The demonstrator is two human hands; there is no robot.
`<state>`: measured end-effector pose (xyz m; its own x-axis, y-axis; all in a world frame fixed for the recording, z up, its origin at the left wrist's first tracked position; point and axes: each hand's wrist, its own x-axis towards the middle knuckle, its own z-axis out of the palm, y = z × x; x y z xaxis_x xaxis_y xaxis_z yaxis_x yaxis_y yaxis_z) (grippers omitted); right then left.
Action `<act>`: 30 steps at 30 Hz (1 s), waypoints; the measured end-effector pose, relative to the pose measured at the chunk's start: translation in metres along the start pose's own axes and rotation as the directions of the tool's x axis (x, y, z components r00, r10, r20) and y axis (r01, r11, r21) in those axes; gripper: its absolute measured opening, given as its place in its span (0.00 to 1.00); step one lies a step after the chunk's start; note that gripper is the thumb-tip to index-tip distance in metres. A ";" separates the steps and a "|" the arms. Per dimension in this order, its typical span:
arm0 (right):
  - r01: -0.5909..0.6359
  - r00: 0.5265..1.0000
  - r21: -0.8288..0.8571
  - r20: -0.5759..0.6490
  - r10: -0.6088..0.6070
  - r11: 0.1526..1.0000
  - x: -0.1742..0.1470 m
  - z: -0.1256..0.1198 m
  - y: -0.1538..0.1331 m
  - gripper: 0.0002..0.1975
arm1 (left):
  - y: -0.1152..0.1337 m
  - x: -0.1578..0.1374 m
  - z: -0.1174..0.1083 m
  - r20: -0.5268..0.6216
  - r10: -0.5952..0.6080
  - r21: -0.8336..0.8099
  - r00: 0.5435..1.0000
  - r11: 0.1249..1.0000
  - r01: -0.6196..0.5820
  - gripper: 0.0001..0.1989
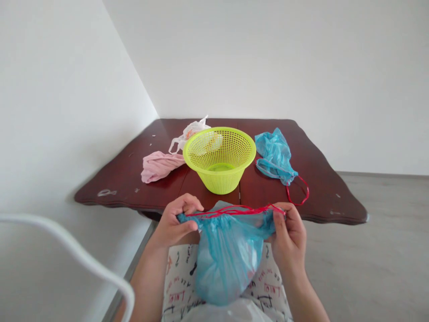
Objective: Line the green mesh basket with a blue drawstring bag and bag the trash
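A translucent blue drawstring bag (pixel 228 259) hangs over my lap, its gathered mouth stretched between both hands at the table's near edge. My left hand (pixel 179 219) is closed on the left end of the gathered rim. At the other end, my right hand (pixel 290 223) pinches the rim and the red drawstring (pixel 234 211), which runs along the top of the bag. Just beyond the hands stands a yellow-green mesh basket (pixel 221 179), upright, with no contents visible inside. The fingertips under the blue plastic are partly hidden.
Right of the basket lies a second blue drawstring bag (pixel 275 152) with a red cord. A pink cloth (pixel 159 167) and a white plastic bag (pixel 194 129) lie to its left on the dark wooden table (pixel 321 188). A white cable (pixel 73 250) curves across the lower left.
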<state>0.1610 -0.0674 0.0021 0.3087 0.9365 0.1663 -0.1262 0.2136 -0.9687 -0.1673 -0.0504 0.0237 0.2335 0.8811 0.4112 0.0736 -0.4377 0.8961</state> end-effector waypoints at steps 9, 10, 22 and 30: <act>0.038 0.999 0.025 -0.029 -0.037 0.999 0.001 -0.003 0.003 0.19 | 0.019 0.009 -0.014 0.091 0.021 0.260 0.996 0.965 -0.044 0.24; 0.028 0.999 0.034 -0.036 -0.027 0.999 0.001 -0.004 0.003 0.19 | 0.017 0.008 -0.014 0.061 0.051 0.193 0.997 0.979 -0.062 0.28; -0.047 0.997 0.230 -0.053 0.061 0.972 0.004 0.003 -0.007 0.18 | 0.033 0.002 -0.015 0.061 -0.101 0.245 0.993 0.966 0.083 0.27; -0.032 0.995 0.279 -0.081 0.057 0.960 0.006 -0.001 -0.025 0.19 | 0.035 0.003 -0.020 0.035 -0.071 0.271 0.997 0.961 0.059 0.15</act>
<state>0.1667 -0.0674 0.0276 0.3761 0.9216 0.0959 -0.3942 0.2528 -0.8836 -0.1833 -0.0598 0.0591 0.2613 0.9033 0.3402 0.3473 -0.4168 0.8400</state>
